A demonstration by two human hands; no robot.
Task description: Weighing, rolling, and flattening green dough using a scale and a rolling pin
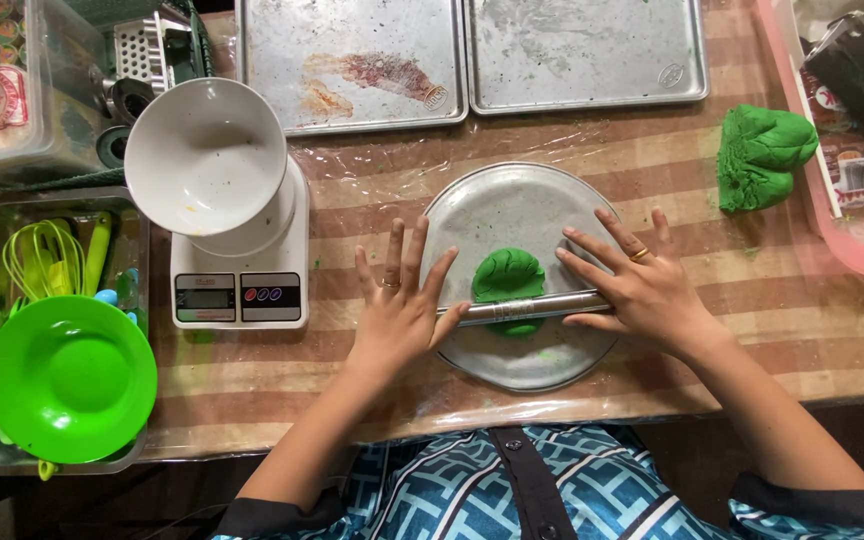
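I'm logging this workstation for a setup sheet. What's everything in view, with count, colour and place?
dough disc: 1, green, on the round plate
rolling pin: 1, metal, across the disc
round plate: 1, silver, table centre
dough lump: 1, green, right of the plate
baking trays: 2, silver, far edge
kitchen scale: 1, white, left of the plate
bowl: 1, white, on the scale
green plate: 1, in the left metal tray
pink tub: 1, right edge
left hand: on the pin
right hand: on the pin

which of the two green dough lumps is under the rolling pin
The smaller, flattened green dough piece on the round metal plate, beneath the metal rolling pin between both hands. The bigger lump sits untouched on the table at the right.
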